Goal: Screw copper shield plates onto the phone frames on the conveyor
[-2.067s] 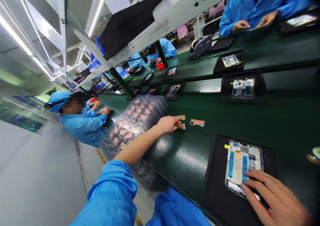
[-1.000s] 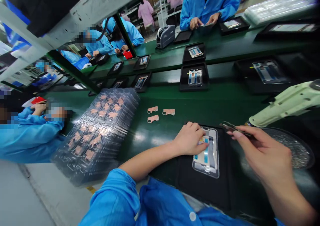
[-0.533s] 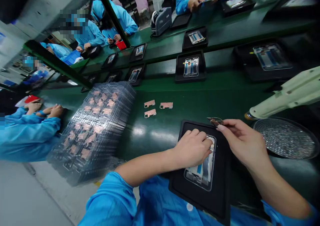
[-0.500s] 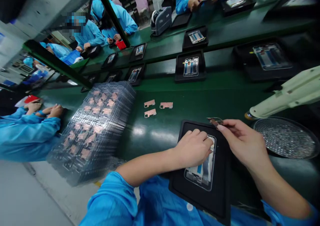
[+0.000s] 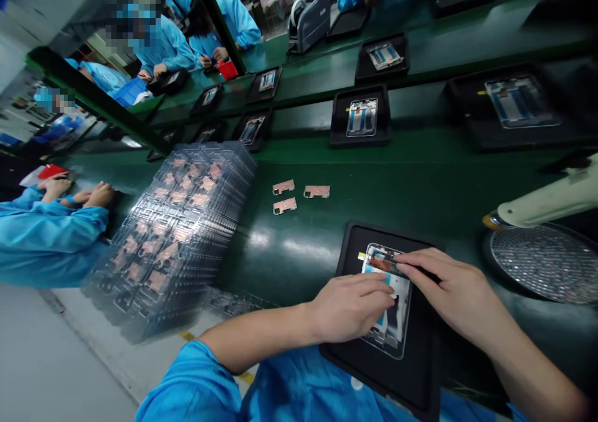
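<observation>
A phone frame (image 5: 390,322) lies in a black tray (image 5: 406,372) on the green belt right in front of me. My left hand (image 5: 348,307) rests on the frame's left side, its fingers curled and pressing down. My right hand (image 5: 451,291) pinches a small dark part with a copper face (image 5: 384,264) and holds it against the top of the frame. Three loose copper plates (image 5: 284,205) lie on the belt beyond the tray.
A tall stack of clear trays with copper plates (image 5: 177,223) stands at the left. A round mesh dish (image 5: 542,263) and a pale green tool (image 5: 551,201) sit at the right. More black trays with frames (image 5: 360,117) ride the far belt. Other people in blue coats work around.
My right hand has brought the small part down from above the tray's top edge onto the upper end of the frame. My left hand has slid lower along the frame.
</observation>
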The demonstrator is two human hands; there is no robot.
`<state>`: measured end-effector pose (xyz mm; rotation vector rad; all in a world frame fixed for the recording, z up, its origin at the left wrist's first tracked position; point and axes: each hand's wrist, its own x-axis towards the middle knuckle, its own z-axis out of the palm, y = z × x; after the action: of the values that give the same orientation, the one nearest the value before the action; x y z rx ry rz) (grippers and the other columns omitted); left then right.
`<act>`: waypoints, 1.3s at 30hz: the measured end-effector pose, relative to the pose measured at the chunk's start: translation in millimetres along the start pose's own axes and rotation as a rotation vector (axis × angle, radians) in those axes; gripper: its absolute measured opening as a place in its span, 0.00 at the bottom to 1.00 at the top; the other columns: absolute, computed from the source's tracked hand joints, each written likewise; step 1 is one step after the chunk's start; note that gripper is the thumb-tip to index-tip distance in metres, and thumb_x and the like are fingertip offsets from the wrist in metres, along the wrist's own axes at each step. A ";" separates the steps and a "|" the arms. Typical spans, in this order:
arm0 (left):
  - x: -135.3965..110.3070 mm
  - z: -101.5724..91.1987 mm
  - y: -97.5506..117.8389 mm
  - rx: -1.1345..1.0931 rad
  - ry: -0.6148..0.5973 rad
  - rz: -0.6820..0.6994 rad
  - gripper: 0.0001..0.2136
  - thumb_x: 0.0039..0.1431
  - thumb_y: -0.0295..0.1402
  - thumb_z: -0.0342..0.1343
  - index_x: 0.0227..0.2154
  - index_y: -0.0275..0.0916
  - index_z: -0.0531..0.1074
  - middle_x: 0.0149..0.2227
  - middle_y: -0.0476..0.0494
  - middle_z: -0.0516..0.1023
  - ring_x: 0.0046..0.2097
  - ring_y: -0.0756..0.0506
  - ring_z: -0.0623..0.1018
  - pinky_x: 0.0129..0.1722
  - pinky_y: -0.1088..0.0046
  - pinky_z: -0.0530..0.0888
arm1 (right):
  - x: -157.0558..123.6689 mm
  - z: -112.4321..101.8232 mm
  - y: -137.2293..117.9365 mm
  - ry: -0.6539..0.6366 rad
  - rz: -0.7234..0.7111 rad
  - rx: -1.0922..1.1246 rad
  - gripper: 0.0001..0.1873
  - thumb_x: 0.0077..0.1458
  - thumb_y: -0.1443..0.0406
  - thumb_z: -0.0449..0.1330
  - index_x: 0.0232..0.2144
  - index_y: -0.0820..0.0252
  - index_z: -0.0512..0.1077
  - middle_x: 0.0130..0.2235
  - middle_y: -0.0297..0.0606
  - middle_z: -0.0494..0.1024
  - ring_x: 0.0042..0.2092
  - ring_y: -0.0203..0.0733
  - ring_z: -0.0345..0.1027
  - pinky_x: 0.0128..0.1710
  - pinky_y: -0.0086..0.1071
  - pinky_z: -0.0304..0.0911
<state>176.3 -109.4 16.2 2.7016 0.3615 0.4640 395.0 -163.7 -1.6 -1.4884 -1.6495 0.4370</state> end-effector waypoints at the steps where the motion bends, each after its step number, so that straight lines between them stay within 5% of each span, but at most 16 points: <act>1: -2.4 2.2 0.1 0.015 0.013 0.004 0.15 0.75 0.29 0.43 0.42 0.36 0.77 0.51 0.47 0.83 0.59 0.50 0.78 0.66 0.77 0.68 | 0.4 0.3 -0.8 0.009 -0.030 -0.021 0.10 0.69 0.60 0.57 0.41 0.53 0.78 0.40 0.33 0.80 0.40 0.40 0.76 0.38 0.34 0.72; 11: -3.8 8.2 0.0 0.076 -0.018 -0.003 0.15 0.74 0.30 0.44 0.47 0.38 0.78 0.55 0.49 0.81 0.63 0.50 0.74 0.66 0.76 0.68 | 0.7 5.3 -3.0 0.027 -0.135 -0.199 0.10 0.71 0.63 0.54 0.42 0.56 0.76 0.41 0.38 0.78 0.42 0.44 0.73 0.41 0.38 0.71; 17: 4.5 -6.3 9.5 0.155 -0.076 -0.071 0.21 0.73 0.38 0.48 0.63 0.34 0.66 0.65 0.37 0.69 0.68 0.37 0.65 0.66 0.60 0.67 | -14.6 10.6 -8.4 0.028 -0.172 -0.343 0.15 0.69 0.67 0.51 0.52 0.59 0.74 0.53 0.46 0.74 0.53 0.53 0.68 0.52 0.48 0.69; 22: 4.8 -7.1 11.5 0.184 -0.122 -0.066 0.22 0.73 0.41 0.47 0.62 0.32 0.67 0.65 0.36 0.68 0.68 0.36 0.65 0.66 0.59 0.64 | -23.1 5.1 -5.9 -0.096 -0.247 -0.338 0.25 0.69 0.70 0.49 0.65 0.52 0.63 0.62 0.41 0.70 0.59 0.52 0.65 0.56 0.49 0.66; 31: 3.4 -5.8 9.3 0.183 -0.095 -0.053 0.21 0.74 0.41 0.45 0.59 0.32 0.69 0.64 0.36 0.70 0.68 0.36 0.65 0.65 0.60 0.64 | -10.9 4.2 -3.4 -0.104 -0.224 -0.285 0.23 0.67 0.70 0.49 0.61 0.53 0.66 0.58 0.38 0.74 0.56 0.48 0.69 0.54 0.44 0.66; 39: 3.6 -4.6 10.1 0.134 -0.089 -0.091 0.22 0.73 0.40 0.46 0.60 0.31 0.68 0.64 0.36 0.69 0.69 0.37 0.64 0.67 0.60 0.63 | -15.8 0.8 -1.3 -0.235 -0.278 -0.427 0.30 0.66 0.69 0.47 0.69 0.51 0.58 0.60 0.40 0.72 0.58 0.54 0.67 0.51 0.51 0.70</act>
<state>179.8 -115.9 25.2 2.8090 0.5048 0.3017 392.5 -178.6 -6.7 -1.5144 -2.2050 0.1086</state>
